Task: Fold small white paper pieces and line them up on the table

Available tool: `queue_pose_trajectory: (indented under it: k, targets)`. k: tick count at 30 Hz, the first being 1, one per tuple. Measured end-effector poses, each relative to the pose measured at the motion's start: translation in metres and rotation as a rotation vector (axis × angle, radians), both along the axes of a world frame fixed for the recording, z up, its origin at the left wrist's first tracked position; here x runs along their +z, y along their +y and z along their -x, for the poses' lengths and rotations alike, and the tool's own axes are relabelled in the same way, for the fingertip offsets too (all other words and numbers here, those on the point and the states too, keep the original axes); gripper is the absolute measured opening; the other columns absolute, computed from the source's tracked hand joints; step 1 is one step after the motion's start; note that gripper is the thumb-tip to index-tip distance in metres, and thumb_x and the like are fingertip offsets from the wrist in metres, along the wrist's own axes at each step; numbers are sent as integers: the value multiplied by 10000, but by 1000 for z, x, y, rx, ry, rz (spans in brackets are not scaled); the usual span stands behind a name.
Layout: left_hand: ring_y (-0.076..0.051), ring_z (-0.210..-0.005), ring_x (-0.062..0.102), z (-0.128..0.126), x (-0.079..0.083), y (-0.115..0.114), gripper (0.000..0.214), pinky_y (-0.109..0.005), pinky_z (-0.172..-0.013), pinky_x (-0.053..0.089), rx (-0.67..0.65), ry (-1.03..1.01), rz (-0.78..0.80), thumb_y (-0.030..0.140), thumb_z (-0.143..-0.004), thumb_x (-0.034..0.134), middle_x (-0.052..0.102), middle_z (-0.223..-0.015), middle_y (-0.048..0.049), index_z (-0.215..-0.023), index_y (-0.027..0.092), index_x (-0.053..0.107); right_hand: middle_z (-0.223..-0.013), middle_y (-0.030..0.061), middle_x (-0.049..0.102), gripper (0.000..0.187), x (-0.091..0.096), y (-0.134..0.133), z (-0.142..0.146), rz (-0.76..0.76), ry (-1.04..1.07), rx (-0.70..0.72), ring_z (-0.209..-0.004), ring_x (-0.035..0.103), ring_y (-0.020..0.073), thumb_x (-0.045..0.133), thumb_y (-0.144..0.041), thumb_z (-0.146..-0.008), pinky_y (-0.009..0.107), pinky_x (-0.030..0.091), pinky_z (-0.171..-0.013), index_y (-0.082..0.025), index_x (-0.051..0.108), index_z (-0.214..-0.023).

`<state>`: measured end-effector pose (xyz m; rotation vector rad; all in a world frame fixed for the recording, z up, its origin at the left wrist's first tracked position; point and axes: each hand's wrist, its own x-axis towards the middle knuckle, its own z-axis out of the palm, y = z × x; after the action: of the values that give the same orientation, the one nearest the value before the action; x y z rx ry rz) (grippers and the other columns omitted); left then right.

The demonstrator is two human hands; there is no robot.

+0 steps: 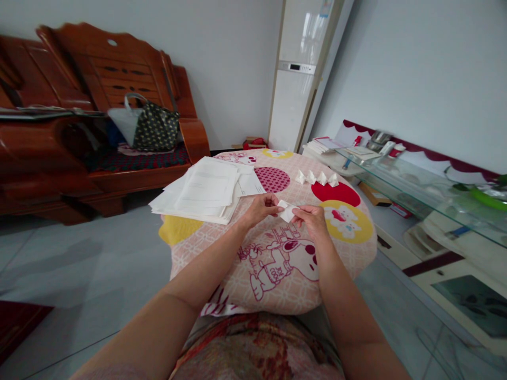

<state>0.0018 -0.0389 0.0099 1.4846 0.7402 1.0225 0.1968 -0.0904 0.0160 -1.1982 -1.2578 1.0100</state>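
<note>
Between my two hands, just above the round table, is a small folded white paper (287, 212). My left hand (262, 208) pinches its left edge between thumb and fingers. On the other side, my right hand (311, 218) grips the right edge the same way. Several small folded paper pieces (311, 177) stand in a row on the tablecloth (285, 287), beyond my right hand. A stack of white paper sheets (206, 184) lies on the table to the left of my hands, a few sheets spread askew.
To the right stands a glass-topped cabinet (423, 184) with papers, cups and a green bowl (489, 198). A wooden sofa (114, 68) at the back left holds a dark patterned bag (157, 126). A tall white air conditioner (293, 100) stands behind the table.
</note>
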Motion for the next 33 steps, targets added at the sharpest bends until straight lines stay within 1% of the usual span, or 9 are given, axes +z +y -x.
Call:
queue_pose_trajectory:
  k: [6, 11, 16, 22, 28, 33]
  targets:
    - [-77, -618, 547, -1, 0, 2, 372, -209, -591, 480, 18, 19, 32, 336, -668, 857, 573, -691, 43, -764, 163, 542, -535, 61, 676, 247, -1, 1, 1, -2, 9, -15, -387, 472, 104, 760, -401, -655, 238, 340, -390, -166, 707, -598]
    - [-78, -620, 564, 1, -1, 4, 327, -226, -620, 491, -6, -14, 38, 274, -684, 841, 589, -702, 42, -779, 161, 550, -561, 65, 689, 250, 2, -1, 0, -1, 27, 12, -410, 495, 114, 753, -412, -667, 242, 366, -403, -165, 725, -645]
    - [-77, -609, 561, 1, 0, 2, 291, -220, -612, 488, -18, -11, 45, 241, -692, 823, 589, -681, 49, -767, 163, 553, -531, 44, 664, 220, 4, -3, 1, -35, 14, -14, -387, 445, 94, 744, -383, -669, 240, 323, -396, -179, 698, -600]
    - [-71, -600, 554, -1, 2, 0, 230, -209, -608, 479, -55, 15, 1, 287, -758, 788, 603, -685, 32, -781, 141, 612, -496, 27, 629, 226, 2, -1, 2, -18, 58, -69, -374, 407, 88, 733, -402, -652, 241, 279, -383, -191, 673, -596]
    - [-63, -526, 515, 0, 2, 0, 256, -189, -527, 404, -33, 113, -25, 347, -822, 749, 565, -600, 39, -757, 146, 604, -458, 13, 589, 244, 1, 0, 1, 16, 145, -74, -350, 375, 76, 751, -406, -631, 232, 241, -357, -187, 649, -595]
    - [-59, -502, 505, 0, 2, 0, 290, -181, -504, 393, -53, 96, -42, 371, -804, 770, 549, -571, 54, -747, 147, 595, -440, 6, 583, 263, 2, 1, 2, 37, 189, -94, -332, 371, 68, 770, -406, -601, 219, 232, -329, -187, 628, -572]
